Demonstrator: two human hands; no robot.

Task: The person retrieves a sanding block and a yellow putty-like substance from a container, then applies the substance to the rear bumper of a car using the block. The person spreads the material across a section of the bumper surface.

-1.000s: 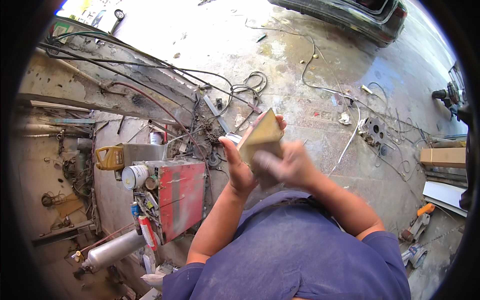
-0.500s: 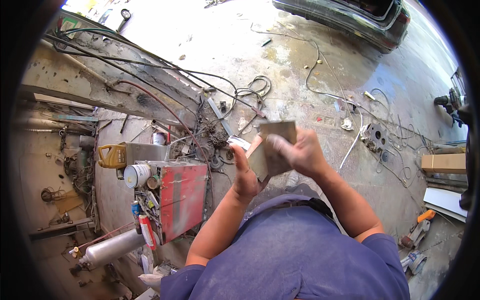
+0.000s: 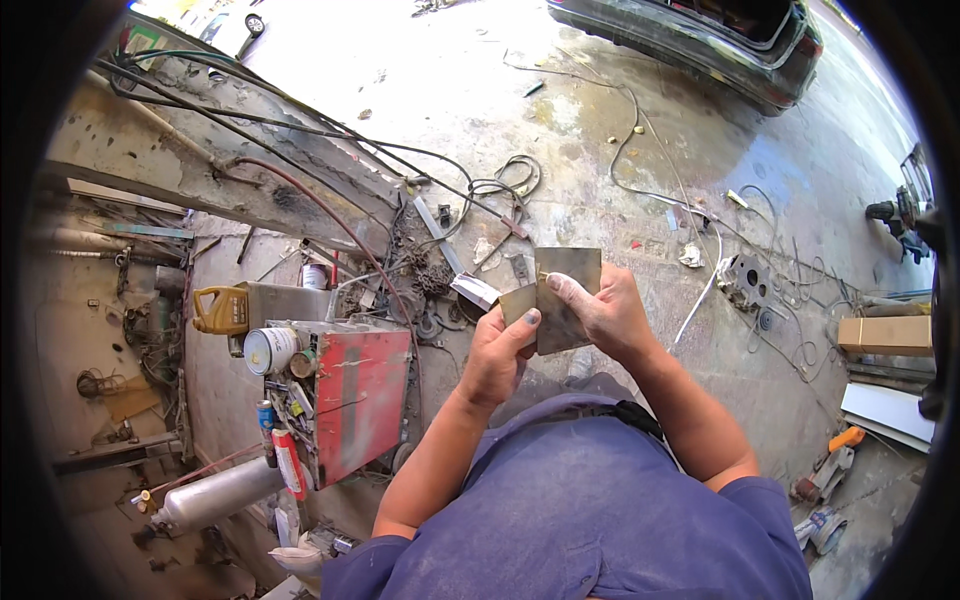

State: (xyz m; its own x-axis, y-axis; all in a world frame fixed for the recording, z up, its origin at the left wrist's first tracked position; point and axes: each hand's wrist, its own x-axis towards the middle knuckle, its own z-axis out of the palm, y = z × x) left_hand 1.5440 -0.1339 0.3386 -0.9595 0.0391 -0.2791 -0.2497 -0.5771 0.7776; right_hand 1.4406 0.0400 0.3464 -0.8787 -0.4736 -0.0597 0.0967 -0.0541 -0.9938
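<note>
Two thin rectangular metal plates meet in front of me, their edges overlapping. My right hand (image 3: 613, 312) grips the darker upright plate (image 3: 567, 258), thumb lying across its face. My left hand (image 3: 488, 360) pinches the smaller, tan-grey plate (image 3: 515, 296) at lower left, thumb on its face. Both thumbs look dusty with pale powder. What the fingers behind the plates touch is hidden.
A scuffed red box (image 3: 365, 400) carries a paint can (image 3: 268, 350) at my left, beside a gold jug (image 3: 215, 310) and a silver cylinder (image 3: 215, 495). Hoses and cables cross the dusty floor. A dark car (image 3: 690, 45) stands ahead; cardboard (image 3: 883, 335) lies at right.
The plates have turned from an angled, rubbing position to face upward. My left thumb has closed down onto the left plate, and my right hand has shifted right and slowed.
</note>
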